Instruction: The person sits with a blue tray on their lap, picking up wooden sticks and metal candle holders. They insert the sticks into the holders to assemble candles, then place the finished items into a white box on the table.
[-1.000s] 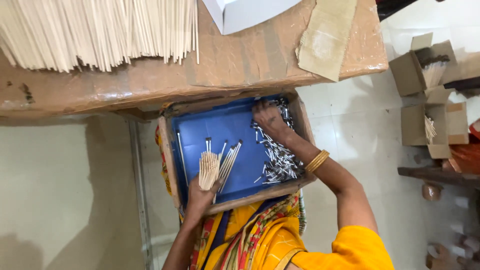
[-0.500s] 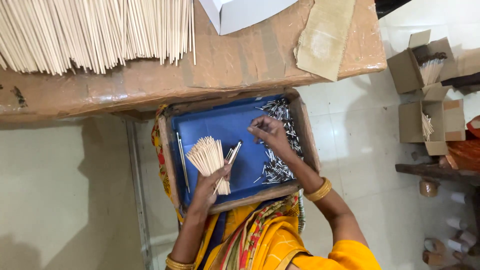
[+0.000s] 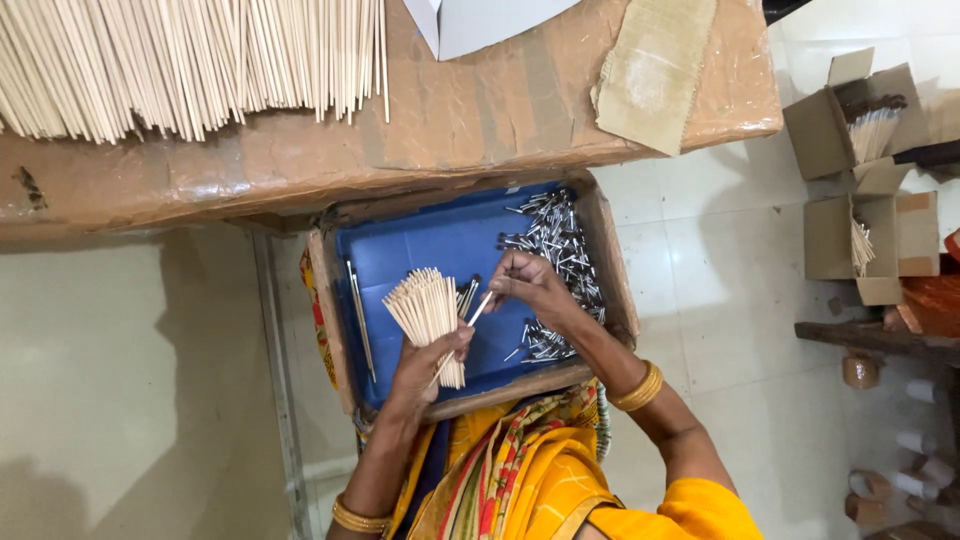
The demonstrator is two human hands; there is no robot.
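While I watch from the head view, I log the following.

Left hand: my left hand (image 3: 425, 365) is closed around the lower end of a fanned bundle of thin pale wooden sticks (image 3: 425, 310); thumb across the front, fingers wrapped behind.

Right hand: my right hand (image 3: 530, 285) is pinched shut, fingertips together on the end of one single pale stick (image 3: 478, 310) that slants down toward the bundle. I cannot tell whether a metal piece sits under the fingertips.

Location: the bundle is held just above the shallow wooden tray with a blue liner (image 3: 420, 240), which rests on my lap under the edge of the brown paper-covered table (image 3: 480, 110).

Handling: I judge the sticks light, stiff and brittle; they are likely to snap if bent and to slide out of a loose fist. Best hold is around the lower third, firm enough to keep the ends level.

Appearance: straight, uniform, cream-coloured, tips spread like a brush.

Nearby: a heap of small silver metal pieces (image 3: 555, 250) lies along the tray's right side, touching the right hand's knuckles. A large spread of the same long pale sticks (image 3: 190, 55) covers the table top.
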